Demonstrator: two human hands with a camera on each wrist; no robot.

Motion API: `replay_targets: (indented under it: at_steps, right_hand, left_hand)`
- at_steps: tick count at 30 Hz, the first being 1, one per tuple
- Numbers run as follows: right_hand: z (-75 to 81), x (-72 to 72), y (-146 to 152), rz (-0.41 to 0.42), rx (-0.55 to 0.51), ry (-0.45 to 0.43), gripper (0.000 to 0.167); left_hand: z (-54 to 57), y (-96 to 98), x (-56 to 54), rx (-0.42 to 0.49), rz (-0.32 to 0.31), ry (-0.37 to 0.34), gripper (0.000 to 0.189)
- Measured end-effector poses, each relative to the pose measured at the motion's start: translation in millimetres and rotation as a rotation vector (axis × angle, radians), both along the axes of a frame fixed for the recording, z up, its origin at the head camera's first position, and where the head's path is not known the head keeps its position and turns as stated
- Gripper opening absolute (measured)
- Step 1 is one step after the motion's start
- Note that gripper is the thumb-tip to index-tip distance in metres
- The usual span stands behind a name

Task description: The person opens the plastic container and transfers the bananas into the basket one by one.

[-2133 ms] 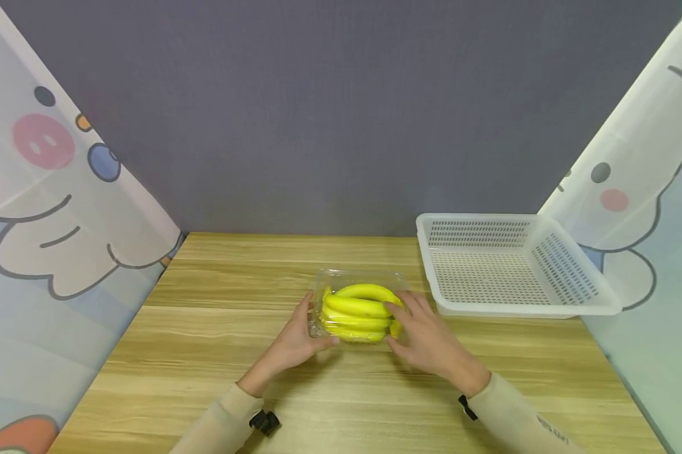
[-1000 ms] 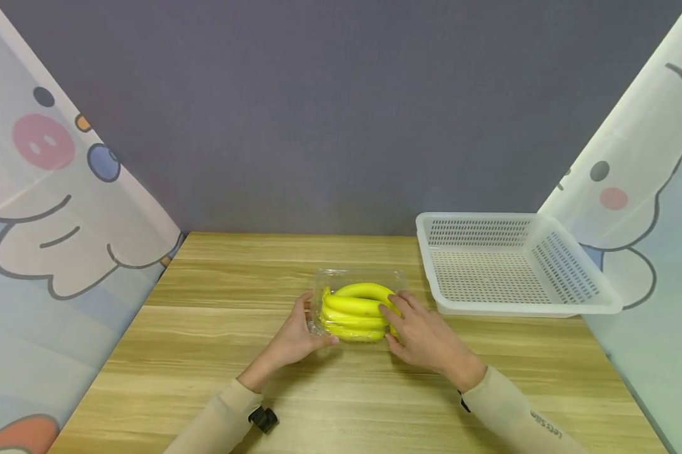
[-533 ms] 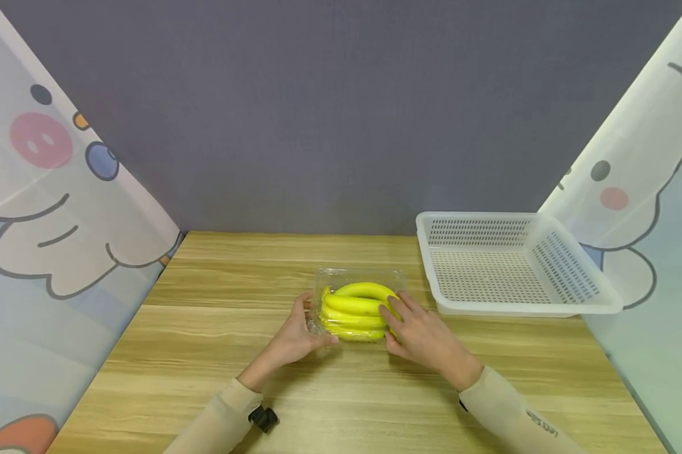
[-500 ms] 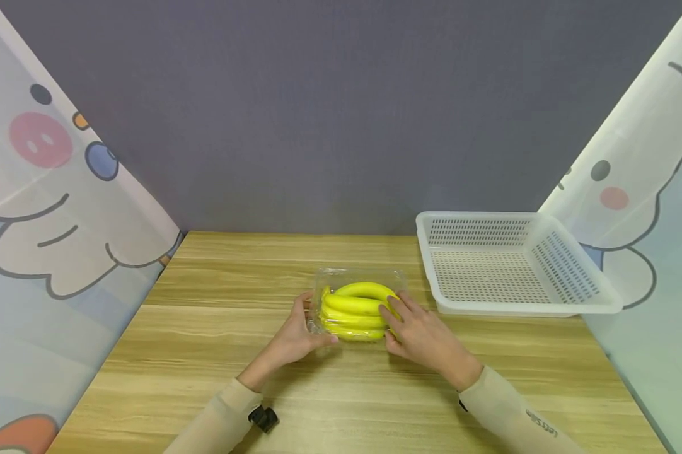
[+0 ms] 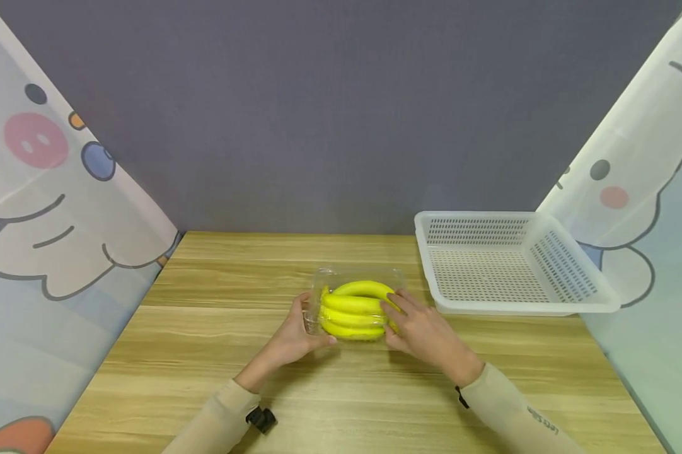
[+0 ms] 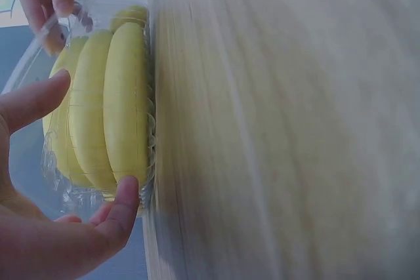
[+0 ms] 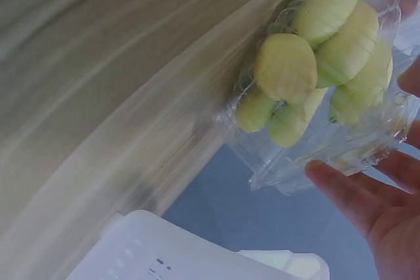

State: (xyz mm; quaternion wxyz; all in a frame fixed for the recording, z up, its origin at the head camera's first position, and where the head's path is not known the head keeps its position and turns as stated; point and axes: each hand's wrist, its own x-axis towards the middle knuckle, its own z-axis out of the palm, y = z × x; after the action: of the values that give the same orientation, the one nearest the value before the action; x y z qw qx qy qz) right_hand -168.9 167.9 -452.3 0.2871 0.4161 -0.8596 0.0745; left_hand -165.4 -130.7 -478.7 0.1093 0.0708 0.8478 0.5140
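A clear plastic container (image 5: 359, 273) sits on the wooden table with a bunch of yellow bananas (image 5: 352, 305) inside it. My left hand (image 5: 292, 339) holds its left end, thumb at the front and fingers round the side. At the right end, my right hand (image 5: 426, 331) pinches the plastic near the corner. In the left wrist view, several bananas (image 6: 125, 103) lie side by side behind the clear wall. Banana tips (image 7: 285, 67) face the right wrist view, where a finger (image 7: 335, 185) of my right hand touches the plastic edge. How the lid is fastened cannot be told.
A white perforated basket (image 5: 522, 307) stands at the back right of the wooden table (image 5: 250, 265). A dark grey panel (image 5: 318, 113) rises behind the table. Cartoon-printed curtains (image 5: 12, 340) hang on both sides.
Since the earliest frame, my right hand's fingers have shifted slightly left on the container's right end. The left hand keeps its hold, and the container and basket stay in place.
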Motion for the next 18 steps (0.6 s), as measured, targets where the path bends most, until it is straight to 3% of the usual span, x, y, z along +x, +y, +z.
replay_targets:
  at_steps: [18]
  right_hand:
    - [7.4, -13.7, 1, 0.079, -0.157, -0.045, 0.034]
  left_hand:
    - [-1.1, -0.6, -1.3, 0.022, 0.0, -0.041, 0.112]
